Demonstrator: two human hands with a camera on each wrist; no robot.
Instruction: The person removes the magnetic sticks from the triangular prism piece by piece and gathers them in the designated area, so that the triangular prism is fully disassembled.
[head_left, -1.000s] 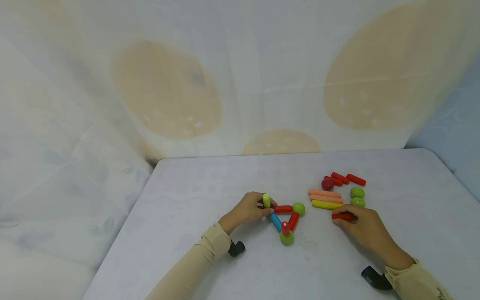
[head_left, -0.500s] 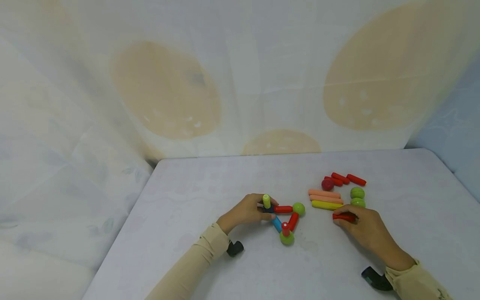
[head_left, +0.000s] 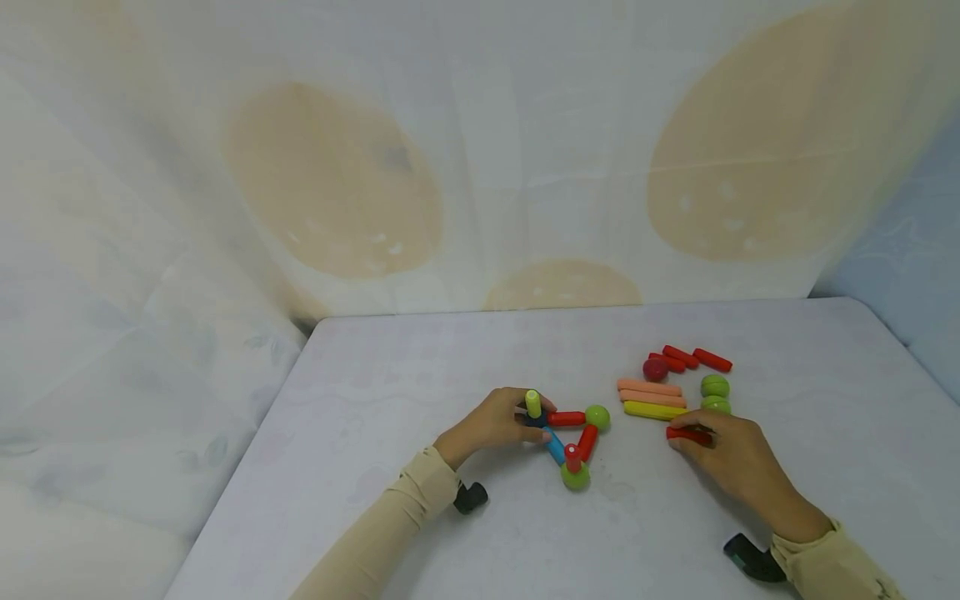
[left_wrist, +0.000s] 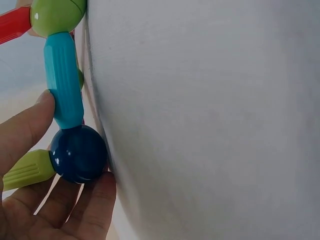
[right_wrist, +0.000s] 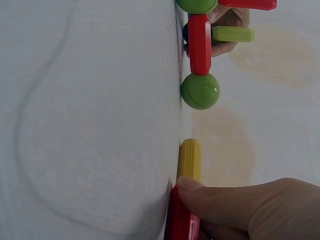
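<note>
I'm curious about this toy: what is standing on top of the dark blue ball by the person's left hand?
A short lime-green stick stands upright on the dark blue ball, which the left hand grips. A light blue stick also joins the ball. The fingers cover the ball's far side.

White table (head_left: 420, 375), loose red, orange, yellow sticks (head_left: 651, 398), green balls (head_left: 714, 386), stick-and-ball triangle (head_left: 572, 440)

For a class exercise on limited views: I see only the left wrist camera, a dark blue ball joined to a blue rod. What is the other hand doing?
Observer: The right hand pinches a loose red rod lying on the table.
Operator: Are there any spare pieces near it?
Observer: Yes, a yellow rod lies just beyond its fingertips.
Operator: What shape is my structure?
Observer: A flat triangle; the dark blue ball that the left hand holds is one corner.
</note>
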